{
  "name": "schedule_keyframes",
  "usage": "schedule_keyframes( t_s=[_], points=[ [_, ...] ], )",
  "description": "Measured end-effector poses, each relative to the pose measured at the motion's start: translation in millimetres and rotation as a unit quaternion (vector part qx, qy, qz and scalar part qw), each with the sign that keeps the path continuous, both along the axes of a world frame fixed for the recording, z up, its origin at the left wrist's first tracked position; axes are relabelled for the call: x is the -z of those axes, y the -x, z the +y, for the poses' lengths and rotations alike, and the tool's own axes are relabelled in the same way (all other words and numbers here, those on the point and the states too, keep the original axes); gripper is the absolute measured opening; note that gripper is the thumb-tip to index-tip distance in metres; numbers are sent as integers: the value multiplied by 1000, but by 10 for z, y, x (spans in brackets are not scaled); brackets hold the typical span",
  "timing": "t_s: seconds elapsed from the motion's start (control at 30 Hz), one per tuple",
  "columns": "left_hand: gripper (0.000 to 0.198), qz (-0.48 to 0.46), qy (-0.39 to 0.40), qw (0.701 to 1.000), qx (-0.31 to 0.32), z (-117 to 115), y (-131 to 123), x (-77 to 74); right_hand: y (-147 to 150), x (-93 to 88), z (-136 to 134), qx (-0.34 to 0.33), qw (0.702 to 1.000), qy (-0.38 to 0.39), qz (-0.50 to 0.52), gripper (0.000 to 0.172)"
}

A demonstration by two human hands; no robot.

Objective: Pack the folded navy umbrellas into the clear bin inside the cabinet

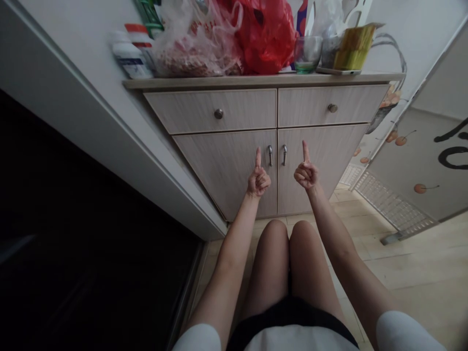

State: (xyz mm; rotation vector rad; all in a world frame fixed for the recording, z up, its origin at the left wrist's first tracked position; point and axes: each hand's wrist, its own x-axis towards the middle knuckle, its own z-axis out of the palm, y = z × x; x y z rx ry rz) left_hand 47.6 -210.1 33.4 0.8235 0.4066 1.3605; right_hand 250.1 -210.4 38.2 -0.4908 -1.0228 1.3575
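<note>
Fists, loosely clenched on nothing, index fingers pointing up: left hand (259, 181) and right hand (306, 174) hover just before the chrome bar handles (270, 155) of pale wood-grain cabinet doors (226, 170), no handle grasped, both doors shut.

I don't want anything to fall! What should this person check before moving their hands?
1. Hands empty: ok. The left hand and right hand hold nothing.
2. Fingers clear of the metal door handles: cannot tell. They look close, but one view cannot show the gap.
3. Cabinet doors shut: ok.
4. Drawers shut: ok.
5. Glass tumbler steady on the countertop: ok. It stands upright.
</note>
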Motion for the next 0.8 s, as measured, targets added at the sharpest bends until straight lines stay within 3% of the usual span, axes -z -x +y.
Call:
schedule_keyframes(
  t_s=[0.13,0.33,0.6,0.8],
  points=[
    [35,15,9,1000,-24,1,-7,-3,2,-10,10,-12,1000,-6,4,58],
    [34,23,-10,999,-31,-5,-10,-51,16,-106,1,2,1000,5,-13,65],
    [47,20,-6,999,-29,-18,-47,-82,47,-16,74,-64,996,-32,51,67],
    [55,-20,-28,999,11,2,-26,-46,9,-34,56,-33,999,-19,25,67]
  ],
)
